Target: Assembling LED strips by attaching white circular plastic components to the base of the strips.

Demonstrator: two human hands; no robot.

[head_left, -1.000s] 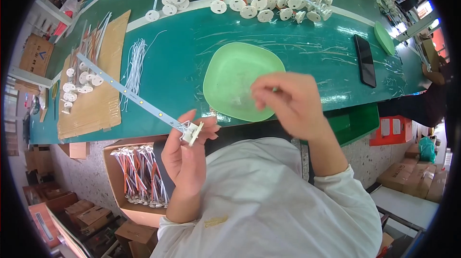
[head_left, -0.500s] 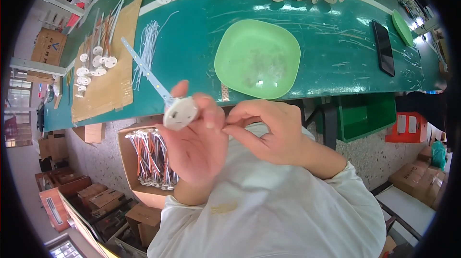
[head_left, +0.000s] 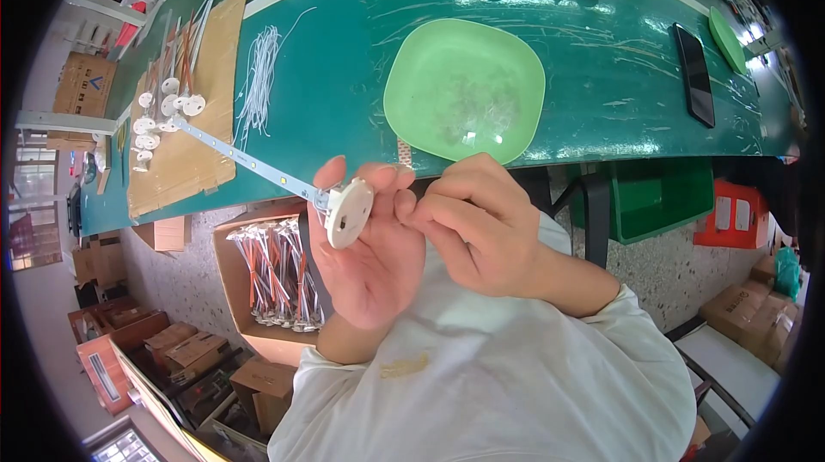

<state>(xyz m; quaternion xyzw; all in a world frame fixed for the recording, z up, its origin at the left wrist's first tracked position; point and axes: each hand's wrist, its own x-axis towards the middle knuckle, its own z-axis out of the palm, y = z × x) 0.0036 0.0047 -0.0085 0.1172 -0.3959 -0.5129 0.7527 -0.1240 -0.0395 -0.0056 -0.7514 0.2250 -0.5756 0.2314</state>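
My left hand [head_left: 374,269] is turned palm up, its fingers closed on an LED strip light: a narrow pale strip [head_left: 249,164] dotted with small yellow chips, ending in a white round cap [head_left: 350,214]. The strip points up and to the left, and the cap stands nearly edge-on over the palm. Beside it, my right hand [head_left: 485,226] is closed in a pinch, thumb against index finger, touching the left fingertips. Whatever lies in that pinch is too small or hidden to make out.
A bundle of white ties [head_left: 260,79] and cardboard [head_left: 219,118] bearing several capped strips lie on the green table [head_left: 335,75], with a light green tray [head_left: 408,88] and a black phone [head_left: 694,75]. More capped pieces line the far edge. A carton [head_left: 232,277] of strips stands below left.
The strip light has tipped lower to the left, and its cap has turned more edge-on. Both hands have shifted slightly right, the right hand still pinched at the left fingertips.
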